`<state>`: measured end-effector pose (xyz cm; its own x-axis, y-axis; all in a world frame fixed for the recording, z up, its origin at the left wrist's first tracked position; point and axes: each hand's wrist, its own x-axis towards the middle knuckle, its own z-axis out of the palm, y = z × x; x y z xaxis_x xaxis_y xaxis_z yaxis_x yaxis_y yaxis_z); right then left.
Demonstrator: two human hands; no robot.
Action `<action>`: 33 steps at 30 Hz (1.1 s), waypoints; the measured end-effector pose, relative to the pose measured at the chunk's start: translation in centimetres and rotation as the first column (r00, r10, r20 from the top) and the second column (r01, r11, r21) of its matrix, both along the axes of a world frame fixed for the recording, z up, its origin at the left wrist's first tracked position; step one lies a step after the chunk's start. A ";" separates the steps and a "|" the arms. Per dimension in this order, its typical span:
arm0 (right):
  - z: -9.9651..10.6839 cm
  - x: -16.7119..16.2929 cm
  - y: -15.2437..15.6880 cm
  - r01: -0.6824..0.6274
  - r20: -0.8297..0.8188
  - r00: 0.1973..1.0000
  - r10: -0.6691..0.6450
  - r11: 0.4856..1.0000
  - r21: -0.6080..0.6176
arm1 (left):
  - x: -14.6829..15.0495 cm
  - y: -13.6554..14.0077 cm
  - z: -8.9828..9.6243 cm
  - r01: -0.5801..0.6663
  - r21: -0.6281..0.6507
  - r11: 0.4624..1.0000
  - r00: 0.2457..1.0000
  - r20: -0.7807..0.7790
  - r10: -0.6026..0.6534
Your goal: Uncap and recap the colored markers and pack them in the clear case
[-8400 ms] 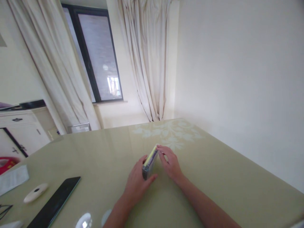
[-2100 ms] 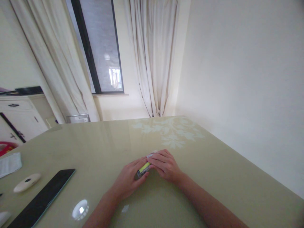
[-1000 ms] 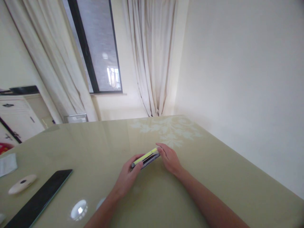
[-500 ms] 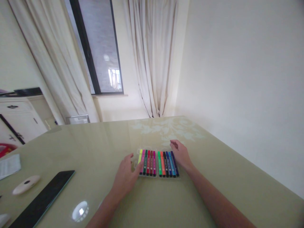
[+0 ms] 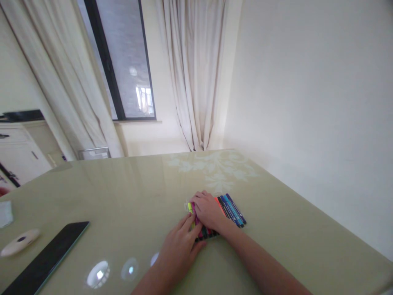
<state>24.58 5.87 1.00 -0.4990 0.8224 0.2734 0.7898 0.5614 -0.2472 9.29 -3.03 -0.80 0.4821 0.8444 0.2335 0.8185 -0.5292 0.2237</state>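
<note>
A clear case of colored markers (image 5: 232,209) lies on the table, turned slightly askew. My right hand (image 5: 210,211) reaches across its left half, bent fingers closed by the yellow and pink markers; what they grip is hidden. My left hand (image 5: 181,243) rests against the left edge, its fingers spread over the marker bodies and the thumb near the front caps. The top of a yellow marker (image 5: 190,207) shows between the two hands. Several blue and black markers lie uncovered on the right side.
On the left of the glossy table (image 5: 123,196) lie a dark flat tablet-like thing (image 5: 49,256), a pale oval object (image 5: 21,242) and a whitish sheet or packet (image 5: 5,214). A wall (image 5: 307,123) runs along the right edge. Curtains (image 5: 193,73) hang beyond the far edge.
My right hand has moved from the case's right side over onto its left half. The left hand has shifted right and nearer, onto the left edge. The case has turned a little.
</note>
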 end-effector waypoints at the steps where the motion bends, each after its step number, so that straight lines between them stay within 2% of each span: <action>1: 0.0 -0.1 0.1 -0.010 0.006 1.000 0.010 1.000 0.003 | 0.0 0.0 0.1 -0.002 0.003 1.000 1.000 -0.006 0.002; 8: -0.3 0.5 0.9 -0.072 -0.232 0.972 0.048 0.993 -0.095 | 0.1 -0.1 0.5 -0.037 0.025 0.999 0.999 0.028 0.036; 12: -0.1 0.7 1.1 -0.113 -0.406 0.913 0.047 0.984 -0.139 | 0.1 -0.1 0.4 -0.036 0.002 0.999 0.997 0.063 0.036; 15: 0.1 0.8 0.9 -0.147 -0.548 0.836 0.032 0.975 -0.168 | 0.0 0.0 0.1 -0.022 0.001 1.000 0.998 0.064 0.022; 18: 0.1 1.0 0.6 -0.153 -0.671 0.741 -0.030 0.965 -0.213 | -0.1 0.3 -0.3 0.030 0.055 0.998 0.998 0.062 -0.033; 22: 0.3 1.4 0.2 -0.266 -0.801 0.581 -0.144 0.896 -0.354 | -0.1 0.5 -0.6 0.132 0.148 0.980 0.989 0.051 -0.141; 26: 1.1 1.2 -0.2 -0.338 -0.875 0.450 -0.179 0.873 -0.352 | 0.0 0.3 0.1 0.205 0.193 0.960 0.968 0.107 -0.228; 30: 1.7 0.9 -0.3 -0.408 -0.897 0.385 -0.218 0.831 -0.377 | -0.7 1.0 0.8 0.099 0.239 0.966 0.976 0.168 -0.141; 31: 1.6 0.9 -0.1 -0.396 -0.895 0.382 -0.231 0.834 -0.384 | -1.2 1.4 0.9 0.056 0.248 0.967 0.983 0.158 -0.098; 33: 1.3 1.3 0.3 -0.294 -0.876 0.410 -0.254 0.872 -0.391 | -2.5 2.4 1.0 -0.044 0.257 0.966 0.992 0.124 0.012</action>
